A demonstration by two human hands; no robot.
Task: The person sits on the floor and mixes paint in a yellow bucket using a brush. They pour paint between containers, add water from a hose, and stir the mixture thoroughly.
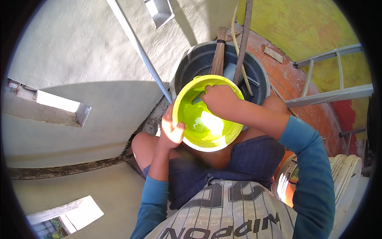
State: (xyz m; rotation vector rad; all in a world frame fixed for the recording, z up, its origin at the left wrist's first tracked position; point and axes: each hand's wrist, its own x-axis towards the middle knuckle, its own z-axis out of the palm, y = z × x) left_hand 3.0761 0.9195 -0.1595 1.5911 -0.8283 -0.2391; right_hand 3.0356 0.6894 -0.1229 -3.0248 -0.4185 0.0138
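Note:
A bright yellow-green bucket (185,107) is tilted toward me above my lap, its inside wet and shining in sunlight. My left hand (172,129) grips its left rim, thumb over the edge. Inside the far part of the bucket, my right hand (222,100) is closed with its fingers bent down. A small grey-green piece (197,98) shows at those fingertips against the inner wall; its kind is not clear. Just beyond the bucket stands a large black tub (186,65), partly hidden by it.
A stick broom (218,59), a wooden pole (242,44) and a thin pale stick stand in the tub. A metal pole (137,46) leans along the pale wall at left. An aluminium ladder (330,95) lies at right, with white bucket lids (345,173) nearer me.

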